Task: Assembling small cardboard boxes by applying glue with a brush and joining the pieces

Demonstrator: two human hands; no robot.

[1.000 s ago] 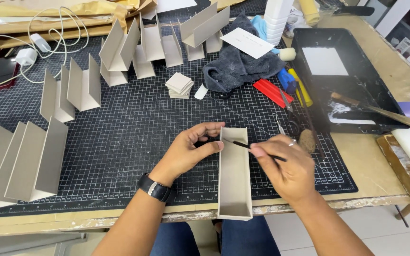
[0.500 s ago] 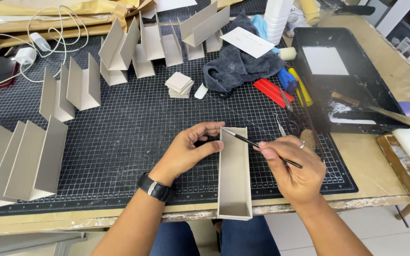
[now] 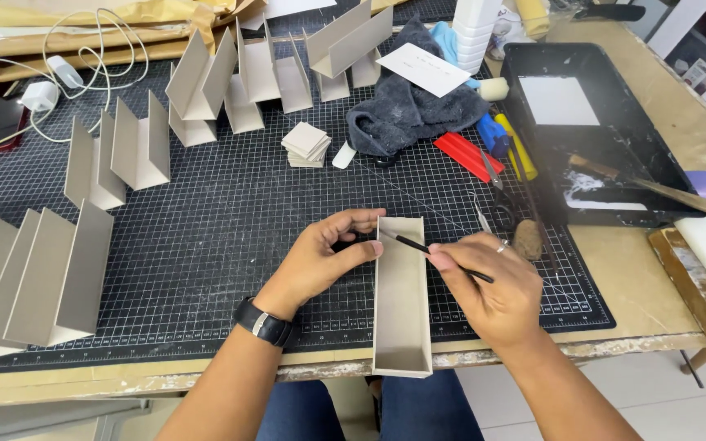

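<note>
Grey card trough [image 3: 402, 302] lies lengthwise on the desk's cutting mat [image 3: 206, 212], left hand [image 3: 324, 261] gripping its far end while the right hand [image 3: 492, 290] (lately farther right) pinches a thin brush [image 3: 435, 255] now reaching inside.

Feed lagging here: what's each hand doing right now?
Left hand: fingers closed around the far end of the grey cardboard channel.
Right hand: fingers closed on a thin black brush, tip inside the channel.

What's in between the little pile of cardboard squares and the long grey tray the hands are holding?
Only bare cutting mat. In the head view, nothing sits between the pile of squares and the long tray.
</note>
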